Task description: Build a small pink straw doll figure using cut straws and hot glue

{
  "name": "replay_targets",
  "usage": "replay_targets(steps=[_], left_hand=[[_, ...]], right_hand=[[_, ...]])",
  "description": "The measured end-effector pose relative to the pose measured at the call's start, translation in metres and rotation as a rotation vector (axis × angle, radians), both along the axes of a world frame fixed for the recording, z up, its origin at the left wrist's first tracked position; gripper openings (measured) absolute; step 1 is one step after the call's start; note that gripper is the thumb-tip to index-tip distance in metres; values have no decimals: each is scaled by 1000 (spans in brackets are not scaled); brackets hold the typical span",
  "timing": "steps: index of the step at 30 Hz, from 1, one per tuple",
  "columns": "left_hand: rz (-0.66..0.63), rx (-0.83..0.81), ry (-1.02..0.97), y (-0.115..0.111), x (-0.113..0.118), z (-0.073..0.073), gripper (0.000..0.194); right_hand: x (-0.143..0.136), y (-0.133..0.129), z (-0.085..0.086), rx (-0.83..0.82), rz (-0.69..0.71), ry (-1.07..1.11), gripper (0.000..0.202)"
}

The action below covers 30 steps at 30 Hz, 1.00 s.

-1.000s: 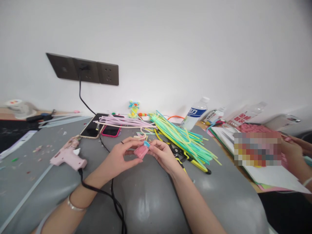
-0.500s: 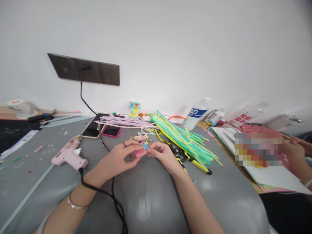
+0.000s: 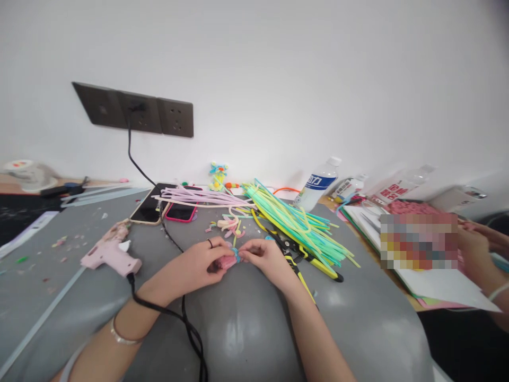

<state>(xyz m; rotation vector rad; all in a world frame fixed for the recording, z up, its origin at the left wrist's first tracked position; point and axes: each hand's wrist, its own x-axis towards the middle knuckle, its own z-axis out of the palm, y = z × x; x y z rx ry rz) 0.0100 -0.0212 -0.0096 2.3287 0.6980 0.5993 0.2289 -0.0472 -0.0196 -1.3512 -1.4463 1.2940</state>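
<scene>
We grip the pink piece (image 3: 228,262) low over the surface (image 3: 254,329), left hand (image 3: 202,265) closed around it, right hand (image 3: 264,257) pinching its blue band (image 3: 238,254). We have lowered it toward the near side; handling appears centred on the band. Far right, pliers (image 3: 287,244) and green stems (image 3: 298,223) restrict clearance. Left, the glue gun (image 3: 113,257) trails a cable (image 3: 147,307) across our forearm.

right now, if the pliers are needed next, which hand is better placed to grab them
The right hand, I'd say, though it looks busy at the blue strip: the pliers lie close beside it. The left hand is farther off and holds the pink piece.
</scene>
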Motion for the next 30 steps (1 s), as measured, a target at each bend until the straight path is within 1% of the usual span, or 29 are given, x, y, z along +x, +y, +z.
replay_targets(steps=[4,7,10,12,14,16,17,19,21,23,25,27,30], left_hand=[[1,20,16,-1,0,1,35],[3,60,54,-2,0,1,36],[20,73,91,-2,0,2,39],[31,66,98,-2,-1,3,39],[35,50,99,-2,-2,4,39],[34,31,108,-2,-2,6,38],[31,22,114,-2,-2,7,37],[30,16,113,-2,-2,8,33],[34,20,97,-2,-2,9,30],[39,27,86,-2,-2,9,27],[41,32,97,-2,-1,10,27],[37,31,119,-2,-1,10,28],[30,26,132,-1,-1,11,28]], right_hand=[[0,-1,-2,-5,-1,-24,15],[-3,0,-4,-7,-4,-84,16],[-5,-3,1,49,-24,-190,14],[0,-11,10,154,-99,-313,13],[10,-26,18,265,-223,-487,15],[26,-45,23,281,-346,-675,23],[35,-54,22,254,-395,-753,25],[50,-72,15,205,-452,-880,29],[61,-84,4,199,-453,-936,28],[67,-92,-7,206,-421,-939,24],[68,-98,-14,219,-401,-925,20],[68,-105,-17,231,-395,-893,18],[70,-118,-17,202,-373,-805,19]])
